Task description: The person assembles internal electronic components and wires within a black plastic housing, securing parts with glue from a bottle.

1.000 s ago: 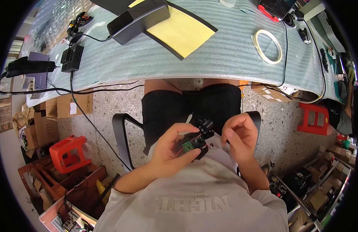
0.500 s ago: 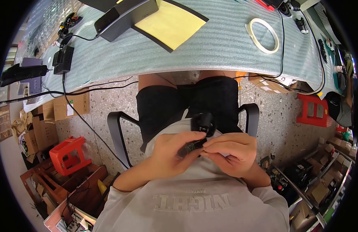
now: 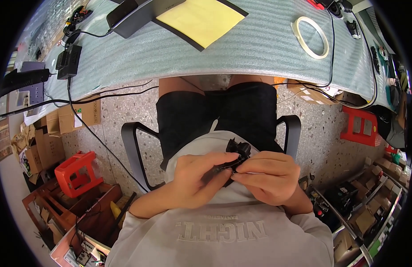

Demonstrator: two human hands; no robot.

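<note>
Close to my belly, my left hand (image 3: 195,175) grips a small black plastic device (image 3: 238,152) between thumb and fingers. Its upper end is irregular and juts out past my thumb; what kind of device it is, I cannot make out. My right hand (image 3: 270,175) is at the device's right side, thumb and fingertips pinched together against its lower edge. Anything tiny between those right fingertips is hidden. Both hands are above my lap, away from the table.
Ahead lies a foam-covered table (image 3: 170,62) with a yellow sheet (image 3: 203,20), a tape roll (image 3: 309,38), a dark grey stand (image 3: 135,20) and a black power adapter (image 3: 69,62). Cables hang below its edge. Chair armrests (image 3: 137,151) flank me; red stools (image 3: 79,173) and cardboard boxes stand around.
The black device has turned in my left hand, so its round part no longer faces up and a jagged end shows. My right fingertips stay pinched beside it. The view has shifted slightly.
</note>
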